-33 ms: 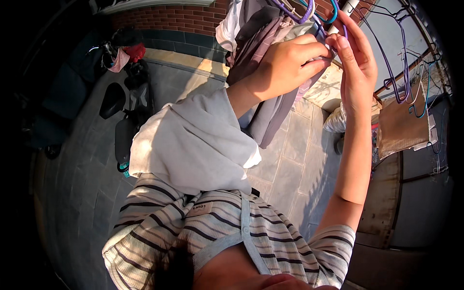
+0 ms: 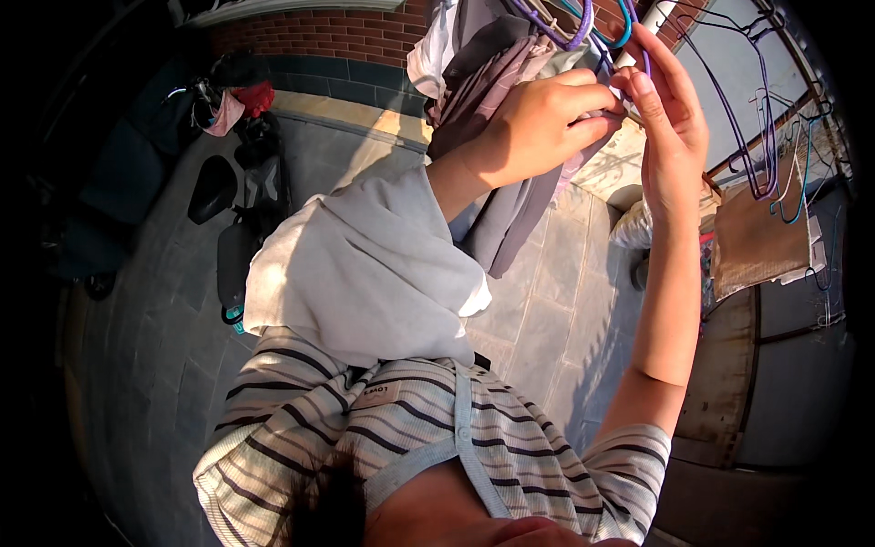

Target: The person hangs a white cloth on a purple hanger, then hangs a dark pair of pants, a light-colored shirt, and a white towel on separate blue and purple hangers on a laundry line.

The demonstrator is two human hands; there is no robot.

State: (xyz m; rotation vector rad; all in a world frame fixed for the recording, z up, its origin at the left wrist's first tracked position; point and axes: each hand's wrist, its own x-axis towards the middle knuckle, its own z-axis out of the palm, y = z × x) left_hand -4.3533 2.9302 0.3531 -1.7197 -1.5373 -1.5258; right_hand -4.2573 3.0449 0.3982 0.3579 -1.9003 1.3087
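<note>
Several garments (image 2: 483,100) in grey, mauve and white hang at the top middle. My left hand (image 2: 556,123) is closed in front of them, its fingertips pinched beside my right hand; what lies in that pinch is hidden. A pale grey-white cloth (image 2: 365,269) drapes over my left forearm. My right hand (image 2: 673,128) is raised at the right of the garments, its thumb and fingers closed about a purple hanger (image 2: 647,62). Purple and blue hanger hooks (image 2: 623,35) crowd just above both hands.
Empty purple hangers (image 2: 758,182) and a blue hanger (image 2: 791,217) hang at the right, near a brown cardboard sheet (image 2: 761,242). A dark scooter (image 2: 260,173) stands at the left on the grey tiled floor (image 2: 538,310). A brick wall (image 2: 319,41) rises behind.
My right hand has shifted slightly left with the purple hanger. The empty hangers at the right have swayed a little to the right. My left hand stays nearly in place.
</note>
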